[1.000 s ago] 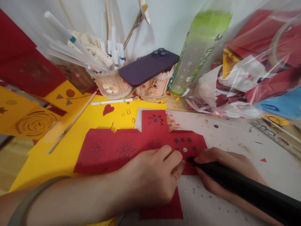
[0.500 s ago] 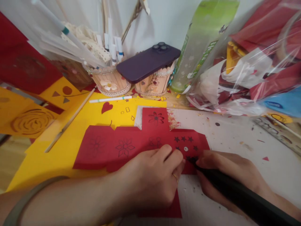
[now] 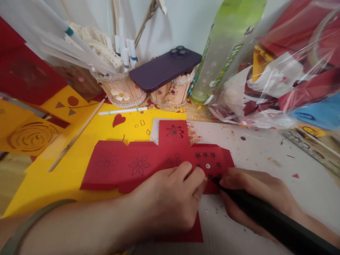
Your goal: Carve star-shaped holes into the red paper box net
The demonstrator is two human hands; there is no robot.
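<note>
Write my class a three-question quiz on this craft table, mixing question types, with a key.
1. Which hand holds the black tool: A) left, B) right, C) both?
2. True or false: in the picture, the purple phone is right of the green bottle.
3. Complete: the sheet under the left hand is coloured ____.

Key:
1. B, the right hand.
2. False; the purple phone is left of the green bottle.
3. Red.

Thin gold ring (image 3: 196,198), grey-green wristband (image 3: 26,226)
</note>
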